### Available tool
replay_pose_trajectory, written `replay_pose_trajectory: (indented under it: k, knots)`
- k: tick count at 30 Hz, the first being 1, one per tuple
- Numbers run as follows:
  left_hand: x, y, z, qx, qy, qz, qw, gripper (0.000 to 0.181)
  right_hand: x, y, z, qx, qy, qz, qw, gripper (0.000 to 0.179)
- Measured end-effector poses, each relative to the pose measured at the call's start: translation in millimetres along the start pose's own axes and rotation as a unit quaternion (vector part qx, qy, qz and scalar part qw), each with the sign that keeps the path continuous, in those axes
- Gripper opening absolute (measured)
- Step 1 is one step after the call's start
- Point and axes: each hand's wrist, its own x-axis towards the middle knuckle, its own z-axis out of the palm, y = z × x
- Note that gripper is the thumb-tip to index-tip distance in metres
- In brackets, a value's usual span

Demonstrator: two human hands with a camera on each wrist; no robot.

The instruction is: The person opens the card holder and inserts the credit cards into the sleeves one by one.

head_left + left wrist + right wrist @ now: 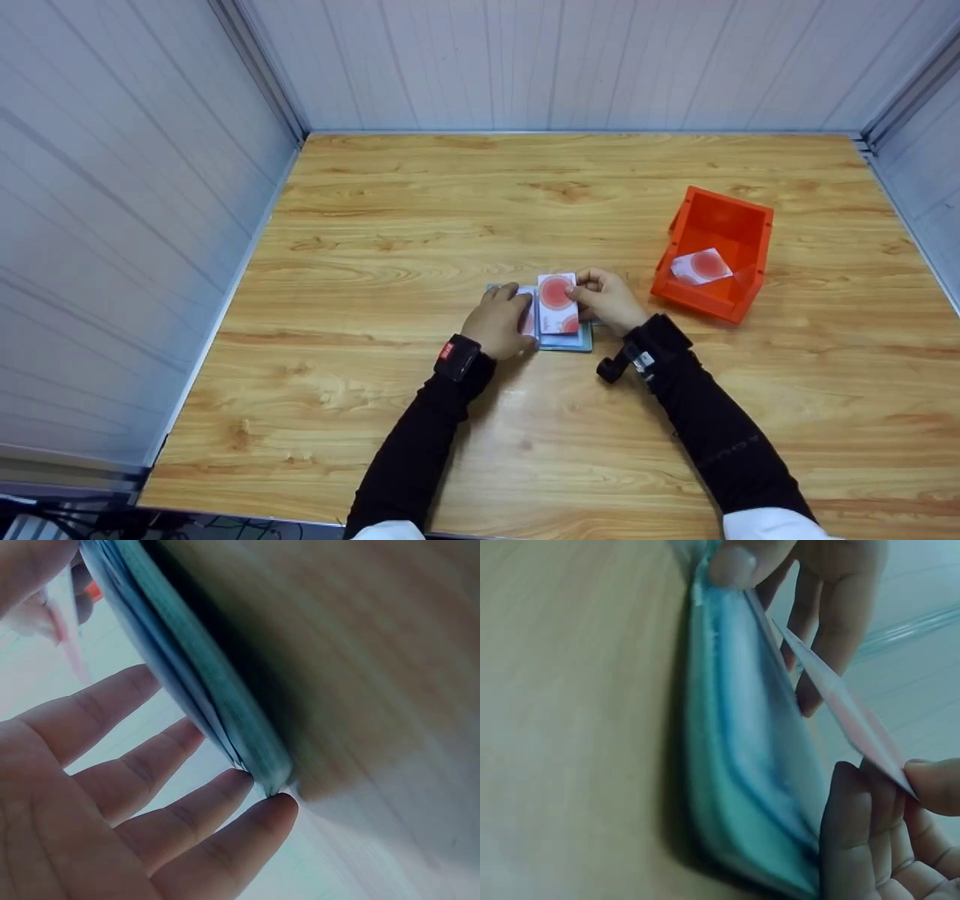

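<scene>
Head view: the right hand (611, 301) pinches a card (556, 306) above the open booklet (566, 346); the left hand (493, 324) grips the booklet's left side, thumb at its near edge. The booklet lies mid-table, between the left and right edges. Pale walls (480, 67) line the wooden table (375, 247). Toward its right edge, an orange bin (694, 302) contains another card (703, 268).

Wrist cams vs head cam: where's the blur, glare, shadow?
Head: held card and box fairly clear, pale sheen on the table in front of the booklet. Left wrist: table grain smeared, dark shadow beside the booklet. Right wrist: booklet and table blurred, dark shadow along the booklet's edge.
</scene>
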Motion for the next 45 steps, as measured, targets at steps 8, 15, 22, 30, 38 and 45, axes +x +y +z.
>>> replay_pose_trajectory:
  k: [8, 15, 22, 30, 38, 45]
  knots:
    - [0.8, 1.2, -2.3, -0.038, 0.031, -0.002, 0.9988, 0.072, 0.5, 5, 0, 0.002, 0.004, 0.003, 1.0000, 0.008]
    - [5.5, 8.5, -3.5, -0.248, 0.117, -0.003, 0.9618, 0.070, -1.5, 3, 2, 0.003, 0.004, 0.002, 1.0000, 0.007]
    - [12.6, 13.1, 2.5, -0.335, 0.074, -0.010, 0.9394, 0.073, -2.9, 1, 4, 0.013, 0.002, -0.006, 0.9999, 0.011]
    - [17.6, 15.9, 6.4, -0.330, 0.101, 0.002, 0.9385, 0.059, -3.8, -1, 4, 0.024, -0.001, -0.002, 0.9997, 0.009]
    - [14.9, 14.0, 1.4, -0.348, 0.117, 0.006, 0.9303, 0.056, -7.3, -6, 1, 0.005, 0.001, -0.019, 0.9998, 0.008]
    - [8.4, 5.8, -10.1, -0.336, 0.144, -0.002, 0.9308, 0.058, -11.0, -16, -8, -0.134, 0.010, -0.053, 0.9895, 0.029]
